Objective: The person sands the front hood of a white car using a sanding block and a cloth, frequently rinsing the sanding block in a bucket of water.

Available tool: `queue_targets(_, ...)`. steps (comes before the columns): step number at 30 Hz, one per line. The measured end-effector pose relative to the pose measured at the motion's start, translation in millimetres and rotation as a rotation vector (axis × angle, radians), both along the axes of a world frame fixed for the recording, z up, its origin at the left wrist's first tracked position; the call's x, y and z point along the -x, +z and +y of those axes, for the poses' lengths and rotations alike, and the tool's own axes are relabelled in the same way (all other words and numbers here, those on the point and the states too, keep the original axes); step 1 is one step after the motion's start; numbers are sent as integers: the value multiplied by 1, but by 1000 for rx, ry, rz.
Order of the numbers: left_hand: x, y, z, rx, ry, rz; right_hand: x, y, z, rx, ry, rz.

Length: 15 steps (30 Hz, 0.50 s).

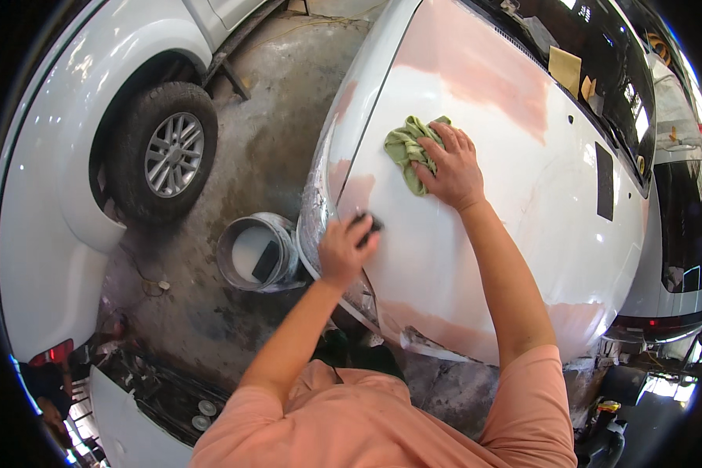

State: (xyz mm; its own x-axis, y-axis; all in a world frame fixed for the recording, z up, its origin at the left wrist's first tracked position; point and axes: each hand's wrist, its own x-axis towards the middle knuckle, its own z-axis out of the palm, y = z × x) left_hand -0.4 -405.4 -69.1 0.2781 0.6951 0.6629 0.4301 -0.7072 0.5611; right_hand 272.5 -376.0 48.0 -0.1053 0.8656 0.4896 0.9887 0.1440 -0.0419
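Note:
A white car hood (515, 210) with pinkish filler patches lies in front of me. My right hand (452, 168) presses a crumpled green cloth (404, 148) onto the white paint near the middle of the hood. Closer to the hood's left edge, my left hand (346, 251) is closed around a small black sanding block (373, 226), slightly blurred. The block rests at the hood surface, just below a pink patch (357, 193).
Left of the hood, a bucket (225, 253) of cloudy water stands on the wet concrete floor (265, 125), a dark flat piece (266, 261) inside it. A second white vehicle (47, 203) is farther left. A black sheet (604, 181) lies on the hood's right side; yellowish paper (565, 70) is by the windshield.

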Motion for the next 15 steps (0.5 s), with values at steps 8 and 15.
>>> queue_targets(8, -14, -7, -5, 105, 173, -70, 1, -1, -1, 21, -24, 0)
queue_targets(15, -22, 12, 27, 181, 270, -128, 4, -2, 1, 16, -7, 10)
